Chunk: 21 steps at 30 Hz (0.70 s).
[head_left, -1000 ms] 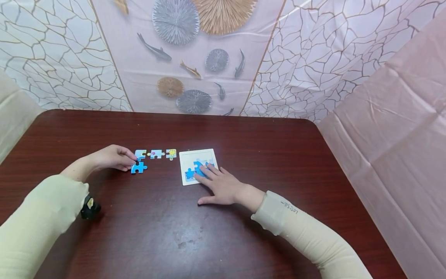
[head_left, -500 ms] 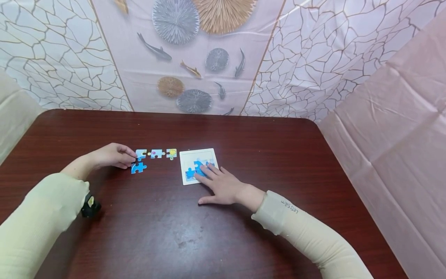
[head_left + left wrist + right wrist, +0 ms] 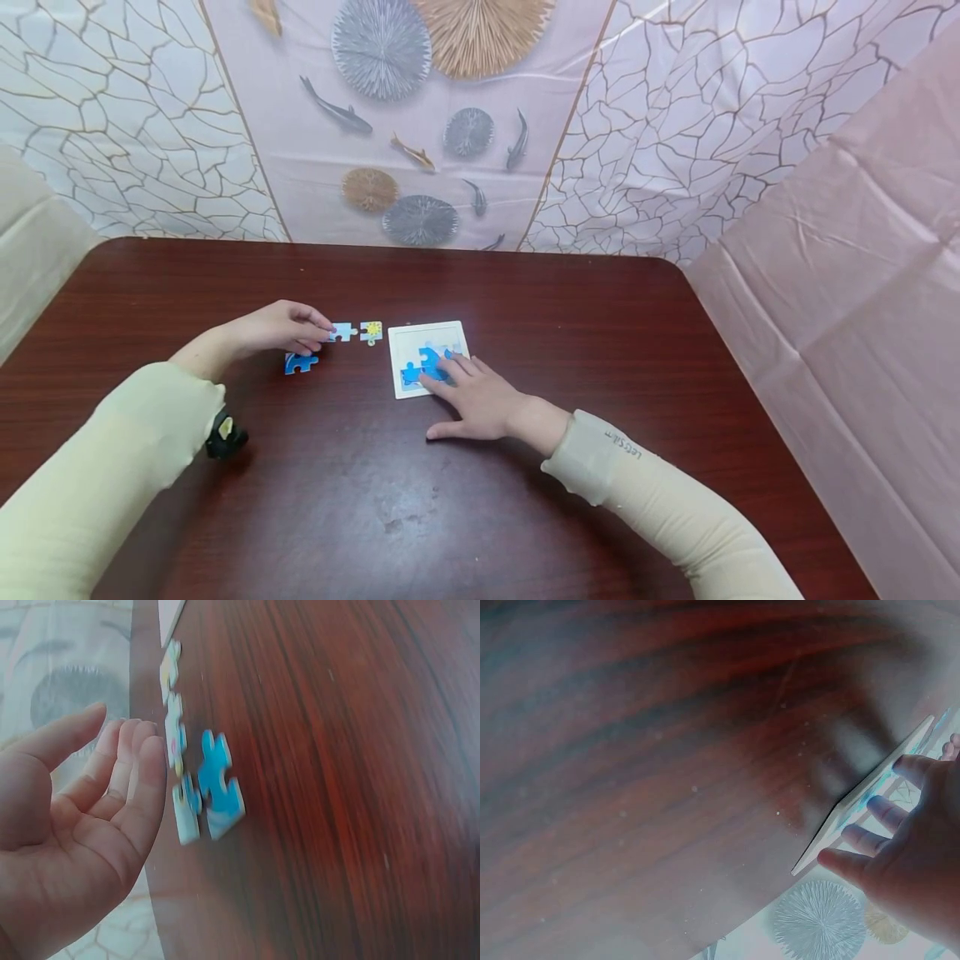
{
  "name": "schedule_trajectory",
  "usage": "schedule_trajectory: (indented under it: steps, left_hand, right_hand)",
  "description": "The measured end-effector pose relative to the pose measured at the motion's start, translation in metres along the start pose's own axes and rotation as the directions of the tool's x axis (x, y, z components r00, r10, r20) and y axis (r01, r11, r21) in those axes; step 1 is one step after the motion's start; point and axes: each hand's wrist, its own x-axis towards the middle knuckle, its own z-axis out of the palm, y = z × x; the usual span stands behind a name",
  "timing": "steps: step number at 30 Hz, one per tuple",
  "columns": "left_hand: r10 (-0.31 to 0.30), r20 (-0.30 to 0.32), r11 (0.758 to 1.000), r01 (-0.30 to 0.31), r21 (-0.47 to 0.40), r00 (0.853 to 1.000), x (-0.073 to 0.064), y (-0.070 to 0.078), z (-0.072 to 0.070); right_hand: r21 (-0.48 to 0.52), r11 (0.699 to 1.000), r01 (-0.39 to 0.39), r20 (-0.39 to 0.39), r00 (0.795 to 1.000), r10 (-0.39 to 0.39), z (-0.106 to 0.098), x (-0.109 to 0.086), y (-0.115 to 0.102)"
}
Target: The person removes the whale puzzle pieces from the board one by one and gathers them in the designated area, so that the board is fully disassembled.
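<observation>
My left hand (image 3: 279,327) hovers over the loose jigsaw pieces at the table's left with nothing in its relaxed fingers. In the head view it covers one pale piece (image 3: 186,814), which shows in the left wrist view. Just in front of it lies a blue jigsaw piece (image 3: 301,363). Near its fingertips is a light blue piece (image 3: 342,332), and further right a piece with a yellow sun (image 3: 371,332). My right hand (image 3: 480,402) rests with spread, straight fingers on a square white puzzle tray (image 3: 395,357). Blue pieces (image 3: 420,367) sit in the tray, partly under those fingers.
All of this lies on a dark red-brown wooden table (image 3: 360,500). A patterned curtain (image 3: 420,125) hangs behind the far edge, and a pink cloth (image 3: 840,292) borders the right side. A black wrist device (image 3: 225,435) hangs under the left cuff.
My left hand has moved right, from beside the left pieces to over the upper left piece, hiding it in the head view. The right hand has stayed on the tray.
</observation>
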Motion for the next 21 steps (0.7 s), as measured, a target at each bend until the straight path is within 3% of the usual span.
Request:
schedule_trajectory:
  steps: [9,15,21]
  left_hand:
    - [-0.016,-0.002,1.0,0.016,-0.009,1.0,0.023,0.024,0.023]
    - [0.007,0.012,1.0,-0.007,-0.022,1.0,0.039,0.038,0.039]
    - [0.024,0.04,0.999,-0.022,-0.045,0.999,0.051,0.049,0.054]
  right_hand:
    - [-0.042,0.999,0.019,-0.022,1.0,-0.02,-0.001,0.001,0.001]
    - [0.001,1.0,0.023,-0.016,1.0,-0.023,-0.003,0.001,0.001]
    - [0.044,0.997,0.063,-0.075,0.995,-0.06,-0.007,-0.002,0.002]
